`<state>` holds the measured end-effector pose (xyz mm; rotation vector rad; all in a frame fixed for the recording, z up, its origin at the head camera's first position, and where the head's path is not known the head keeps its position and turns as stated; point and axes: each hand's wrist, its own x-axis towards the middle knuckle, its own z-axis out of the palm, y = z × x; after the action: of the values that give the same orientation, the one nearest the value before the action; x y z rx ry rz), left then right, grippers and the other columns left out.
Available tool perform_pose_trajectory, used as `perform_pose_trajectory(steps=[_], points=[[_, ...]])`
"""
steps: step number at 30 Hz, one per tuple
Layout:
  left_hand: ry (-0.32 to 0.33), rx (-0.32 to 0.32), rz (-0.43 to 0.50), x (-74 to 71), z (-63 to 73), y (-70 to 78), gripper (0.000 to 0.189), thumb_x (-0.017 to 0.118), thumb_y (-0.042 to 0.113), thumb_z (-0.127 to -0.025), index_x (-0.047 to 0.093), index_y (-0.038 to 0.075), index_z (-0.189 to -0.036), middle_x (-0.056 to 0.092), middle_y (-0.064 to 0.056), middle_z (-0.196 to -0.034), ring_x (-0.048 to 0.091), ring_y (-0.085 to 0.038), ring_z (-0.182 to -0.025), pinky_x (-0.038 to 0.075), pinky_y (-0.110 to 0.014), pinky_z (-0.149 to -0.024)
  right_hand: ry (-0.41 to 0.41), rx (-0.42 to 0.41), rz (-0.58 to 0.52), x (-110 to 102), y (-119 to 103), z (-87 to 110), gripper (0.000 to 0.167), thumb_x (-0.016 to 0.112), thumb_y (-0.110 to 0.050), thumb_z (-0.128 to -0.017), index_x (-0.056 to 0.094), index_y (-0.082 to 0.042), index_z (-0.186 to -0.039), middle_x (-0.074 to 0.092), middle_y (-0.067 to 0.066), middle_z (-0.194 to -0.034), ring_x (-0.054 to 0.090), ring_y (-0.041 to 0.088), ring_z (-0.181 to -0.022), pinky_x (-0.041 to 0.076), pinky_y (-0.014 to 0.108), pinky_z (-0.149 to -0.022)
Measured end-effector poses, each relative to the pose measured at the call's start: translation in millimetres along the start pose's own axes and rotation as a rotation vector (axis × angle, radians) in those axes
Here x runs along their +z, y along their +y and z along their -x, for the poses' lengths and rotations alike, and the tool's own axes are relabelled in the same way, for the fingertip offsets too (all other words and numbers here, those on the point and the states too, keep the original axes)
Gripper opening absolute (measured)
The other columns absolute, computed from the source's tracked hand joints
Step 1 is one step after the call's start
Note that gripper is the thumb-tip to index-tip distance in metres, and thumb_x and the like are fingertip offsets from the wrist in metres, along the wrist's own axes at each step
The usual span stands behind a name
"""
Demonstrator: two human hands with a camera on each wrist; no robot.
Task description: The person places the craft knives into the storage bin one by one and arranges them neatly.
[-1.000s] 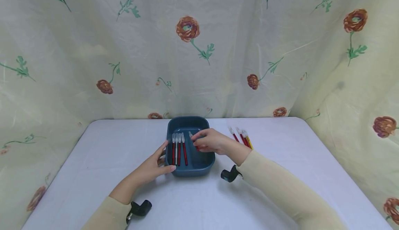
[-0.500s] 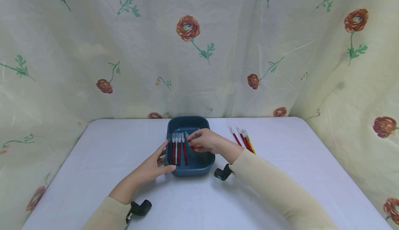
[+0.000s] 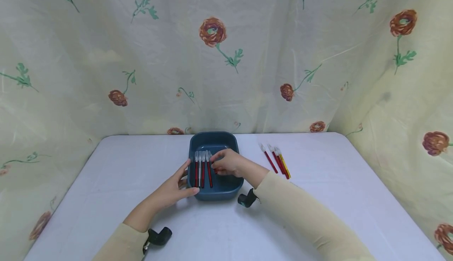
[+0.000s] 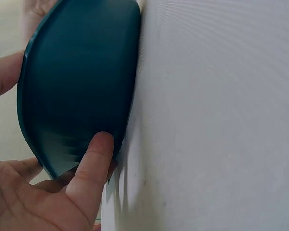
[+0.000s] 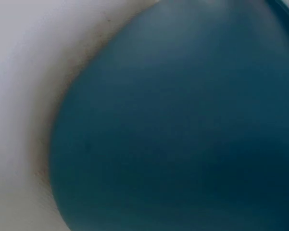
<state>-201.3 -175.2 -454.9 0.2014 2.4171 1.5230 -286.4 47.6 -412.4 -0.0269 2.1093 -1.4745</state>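
A dark blue tray (image 3: pixel 226 195) stands on the table, gripped at its left near corner by my left hand (image 3: pixel 173 190). In the left wrist view, the thumb (image 4: pixel 94 166) lies along the outside of the tray wall. Inside the tray, at the left, several slim pen-like tools (image 3: pixel 203 174) with clear caps lie side by side, mostly red, one silvery. Over the tray, my right hand (image 3: pixel 230 163) pinches another red pen-like tool (image 3: pixel 214 170), largely hidden by the fingers, close beside that row. Only the tray's blue wall (image 5: pixel 173 120) fills the right wrist view; the hand is out of it.
Right of the tray, several more capped pen-like tools (image 3: pixel 278 162), red and one yellow, lie on the white table (image 3: pixel 318 214). A flower-patterned curtain (image 3: pixel 255 76) hangs behind the table and along its sides.
My right hand has shifted left within the tray, bringing the pinched red tool up against the row. The left hand stays on the tray corner.
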Motion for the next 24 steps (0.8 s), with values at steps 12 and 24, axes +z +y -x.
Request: perform_pose_trajectory(steps=[12, 24], points=[[-0.009, 0.008, 0.008, -0.4, -0.6, -2.4, 0.103, 0.079, 0.042, -0.086, 0.012, 0.028, -0.162, 0.025, -0.023, -0.161, 0.033, -0.046, -0.143, 0.037, -0.057, -0.109, 0.030, -0.009, 0.038, 9.0, 3.8, -1.5, 0.028, 0.068, 0.000, -0.091, 0.065, -0.001, -0.118, 0.067, 0.014, -0.101, 0.062, 0.013, -0.064, 0.056, 0.022, -0.061], [-0.011, 0.002, 0.019, -0.4, 1.8, 0.9, 0.102, 0.078, 0.039, -0.087, 0.011, 0.026, -0.162, 0.024, -0.023, -0.162, 0.033, -0.045, -0.143, 0.036, -0.057, -0.110, 0.057, -0.011, 0.066, 12.8, 5.7, -0.4, 0.025, 0.068, 0.002, -0.091, 0.066, -0.002, -0.116, 0.067, 0.012, -0.099, 0.060, 0.013, -0.063, 0.054, 0.021, -0.059]])
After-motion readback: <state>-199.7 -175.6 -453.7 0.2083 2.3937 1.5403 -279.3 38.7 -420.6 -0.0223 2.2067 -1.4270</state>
